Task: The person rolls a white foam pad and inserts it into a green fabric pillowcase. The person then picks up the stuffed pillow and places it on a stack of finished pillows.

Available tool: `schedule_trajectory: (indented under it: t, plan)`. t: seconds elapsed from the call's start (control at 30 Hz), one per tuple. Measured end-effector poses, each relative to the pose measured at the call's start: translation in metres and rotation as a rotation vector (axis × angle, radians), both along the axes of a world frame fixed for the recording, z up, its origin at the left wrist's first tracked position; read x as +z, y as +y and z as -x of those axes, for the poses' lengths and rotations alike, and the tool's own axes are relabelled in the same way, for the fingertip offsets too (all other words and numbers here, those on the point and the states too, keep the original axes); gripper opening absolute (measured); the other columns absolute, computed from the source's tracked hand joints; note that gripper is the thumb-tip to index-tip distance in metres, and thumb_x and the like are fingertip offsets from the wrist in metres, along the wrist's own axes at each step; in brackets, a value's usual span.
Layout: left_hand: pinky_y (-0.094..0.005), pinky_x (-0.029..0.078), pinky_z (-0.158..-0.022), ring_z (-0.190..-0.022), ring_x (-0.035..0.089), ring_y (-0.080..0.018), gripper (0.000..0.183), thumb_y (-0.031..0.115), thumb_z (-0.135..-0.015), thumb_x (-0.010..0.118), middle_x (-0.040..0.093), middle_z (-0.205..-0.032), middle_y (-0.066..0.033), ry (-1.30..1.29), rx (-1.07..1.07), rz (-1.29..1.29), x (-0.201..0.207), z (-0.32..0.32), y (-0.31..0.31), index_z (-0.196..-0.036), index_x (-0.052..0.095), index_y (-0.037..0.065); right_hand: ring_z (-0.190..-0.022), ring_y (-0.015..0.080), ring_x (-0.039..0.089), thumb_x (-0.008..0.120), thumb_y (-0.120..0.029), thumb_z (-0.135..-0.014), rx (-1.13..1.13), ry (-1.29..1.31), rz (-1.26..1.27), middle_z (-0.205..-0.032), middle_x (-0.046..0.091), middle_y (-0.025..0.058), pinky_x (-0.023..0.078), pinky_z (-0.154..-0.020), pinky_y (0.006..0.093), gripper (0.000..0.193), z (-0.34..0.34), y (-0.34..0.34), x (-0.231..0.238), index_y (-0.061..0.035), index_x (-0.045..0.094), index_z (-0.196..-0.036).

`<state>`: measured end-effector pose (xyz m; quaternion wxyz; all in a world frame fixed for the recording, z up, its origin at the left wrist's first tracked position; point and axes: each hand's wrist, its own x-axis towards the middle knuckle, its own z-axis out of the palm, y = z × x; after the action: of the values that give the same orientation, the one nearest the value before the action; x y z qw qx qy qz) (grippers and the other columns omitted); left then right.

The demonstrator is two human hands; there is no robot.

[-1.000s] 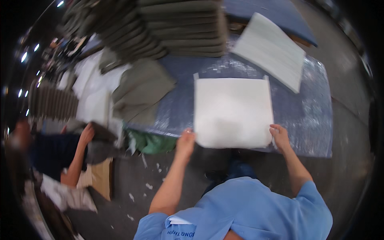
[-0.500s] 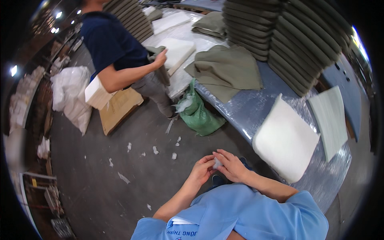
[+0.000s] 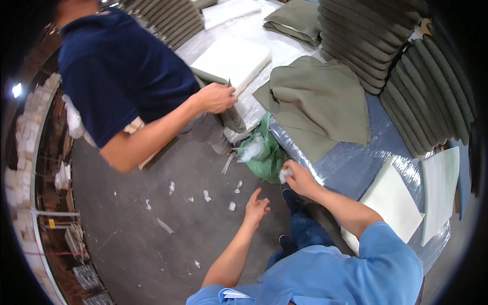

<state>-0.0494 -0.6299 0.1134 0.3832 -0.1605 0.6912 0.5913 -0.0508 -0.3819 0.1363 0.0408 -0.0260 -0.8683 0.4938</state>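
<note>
My right hand [image 3: 301, 179] pinches a small wad of white stuffing [image 3: 284, 175] beside the lower right side of a green sack [image 3: 273, 161]. White fluff [image 3: 253, 148] shows in the sack's mouth. Over the floor to the left, my left hand [image 3: 257, 207] holds nothing; its index finger points out and the other fingers are loosely bent. On the table to my right lies a white foam pad [image 3: 389, 201], with my right forearm close to its near edge.
A co-worker in a dark blue shirt [image 3: 127, 66] stands at left, gripping olive fabric near a white foam block [image 3: 234, 58]. An olive cloth [image 3: 317, 107] drapes over the table [image 3: 351, 168]. Stacked olive cushions [image 3: 366, 38] rise behind. White scraps [image 3: 207, 195] litter the floor.
My hands have parted: the right has carried the white wad forward to the green sack, and the left has let go of it. I am nearer the sack and the co-worker.
</note>
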Motion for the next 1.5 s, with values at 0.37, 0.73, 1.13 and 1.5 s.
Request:
schedule_trajectory:
  t: [0.37,0.73,1.13,1.5]
  plan:
    - [-0.0431,0.039,-0.120,-0.152,0.042,-0.0331,0.054,0.030,-0.108,0.049,0.050,-0.162,-0.0161,0.477,-0.663,0.419,-0.149,0.191,0.104,-0.156,0.048,0.007,-0.110,0.0295,0.071,0.071,-0.014,-0.088,0.451,-0.101,-0.672,-0.127,0.065,0.0165,0.059,-0.093,0.0461,0.030,0.251,-0.041,-0.091,-0.0069,0.077,-0.116]
    - [-0.0512,0.055,-0.095,-0.117,0.069,-0.0425,0.055,0.036,-0.094,0.071,0.074,-0.124,-0.0221,0.400,-0.702,0.721,-0.101,0.192,0.101,-0.144,0.060,0.015,-0.136,0.0231,0.061,0.067,-0.033,-0.098,0.541,-0.580,-0.595,-0.146,0.067,0.0031,0.054,-0.104,0.0416,0.045,0.309,-0.079,-0.216,-0.0199,0.070,-0.140]
    - [-0.0409,0.054,-0.101,-0.112,0.072,-0.0256,0.065,0.017,-0.099,0.072,0.075,-0.119,-0.0133,0.446,-0.389,0.403,-0.063,0.131,0.039,-0.159,0.046,0.012,-0.099,0.0360,0.069,0.069,-0.023,-0.092,0.062,0.020,-0.165,-0.100,0.068,0.0109,0.056,-0.082,0.0494,0.018,0.122,0.028,-0.064,-0.0116,0.072,-0.106]
    - [-0.0390,0.057,-0.078,-0.085,0.072,-0.0244,0.061,0.028,-0.096,0.074,0.074,-0.100,-0.0116,0.001,-0.641,0.745,0.051,-0.041,-0.105,-0.150,0.057,0.005,-0.124,0.0340,0.056,0.071,-0.007,-0.082,-0.230,-0.161,-0.699,-0.118,0.061,0.0122,0.052,-0.102,0.0494,0.033,0.050,0.185,-0.053,-0.0096,0.071,-0.115]
